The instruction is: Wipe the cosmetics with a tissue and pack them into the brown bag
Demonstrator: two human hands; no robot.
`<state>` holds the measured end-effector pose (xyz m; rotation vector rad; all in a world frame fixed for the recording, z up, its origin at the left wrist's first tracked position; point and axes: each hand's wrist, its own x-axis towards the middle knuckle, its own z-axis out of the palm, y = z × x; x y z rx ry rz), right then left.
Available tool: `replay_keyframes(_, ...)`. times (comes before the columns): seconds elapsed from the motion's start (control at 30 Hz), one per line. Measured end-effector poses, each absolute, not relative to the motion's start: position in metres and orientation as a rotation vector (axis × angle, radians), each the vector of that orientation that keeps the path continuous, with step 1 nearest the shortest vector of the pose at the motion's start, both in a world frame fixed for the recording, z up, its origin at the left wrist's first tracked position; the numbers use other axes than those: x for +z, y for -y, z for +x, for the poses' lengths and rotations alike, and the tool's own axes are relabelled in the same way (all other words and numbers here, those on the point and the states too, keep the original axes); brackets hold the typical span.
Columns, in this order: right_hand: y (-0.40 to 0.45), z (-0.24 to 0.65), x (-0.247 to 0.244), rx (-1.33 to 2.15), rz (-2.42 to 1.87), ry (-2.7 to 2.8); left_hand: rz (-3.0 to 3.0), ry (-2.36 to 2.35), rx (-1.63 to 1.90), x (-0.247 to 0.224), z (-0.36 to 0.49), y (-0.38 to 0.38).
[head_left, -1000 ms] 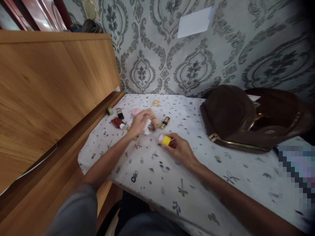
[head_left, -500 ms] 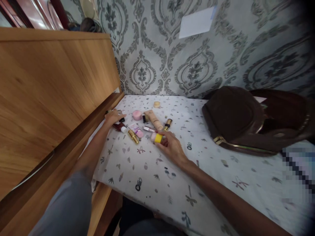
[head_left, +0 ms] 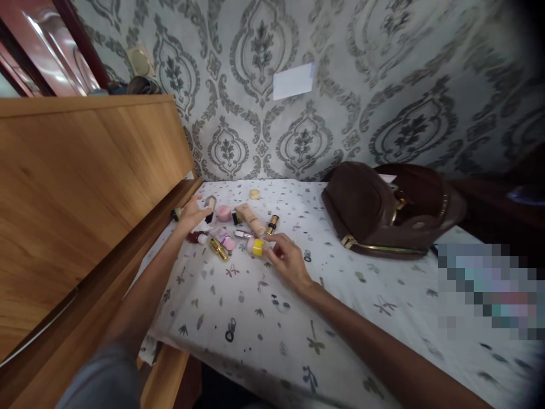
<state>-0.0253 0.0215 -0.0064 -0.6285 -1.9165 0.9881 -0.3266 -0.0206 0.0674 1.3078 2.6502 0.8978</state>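
Cosmetics lie in a loose cluster on the patterned white tablecloth (head_left: 255, 312). My left hand (head_left: 191, 217) is over the cluster's left end, fingers apart, beside a beige bottle with a black cap (head_left: 210, 207). A dark red bottle with a white cap (head_left: 196, 237) lies just below it. My right hand (head_left: 289, 261) is loosely curled, thumb and fingers apart, its tips at the yellow end of a pink-and-yellow container (head_left: 256, 246). Near that container are a lip gloss tube (head_left: 244, 234), a beige squeeze tube (head_left: 251, 219) and a gold-and-black tube (head_left: 273, 224).
A pink round jar (head_left: 223, 213), a gold lipstick tube (head_left: 218, 249) and a small yellowish jar (head_left: 254, 194) are also on the cloth. An open brown bag (head_left: 374, 210) stands to the right. A wooden panel (head_left: 93, 187) borders the left side, and the papered wall (head_left: 298, 147) rises behind.
The view has shifted, with more wall showing on the right. My left fingers have lifted and spread, uncovering the beige bottle. The right fingers have loosened from around the pink-and-yellow container.
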Motion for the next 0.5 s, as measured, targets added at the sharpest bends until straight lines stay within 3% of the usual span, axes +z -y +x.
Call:
replay_keyframes(0.13, -0.006, -0.025, 0.01, 1.681, -0.595, 1.585, 1.603, -2.189, 1.228, 0.063, -0.238, 0.041)
replay_keyframes(0.23, 0.004, -0.021, 0.017, 2.103, -0.51, 1.146, 1.847, -2.021, 1.155, 0.053, -0.166, 0.059)
replay_keyframes(0.5, 0.015, 0.023, 0.004, 2.195, -0.701, 0.805, 2.653, -2.077, 0.779, 0.035, -0.08, 0.074)
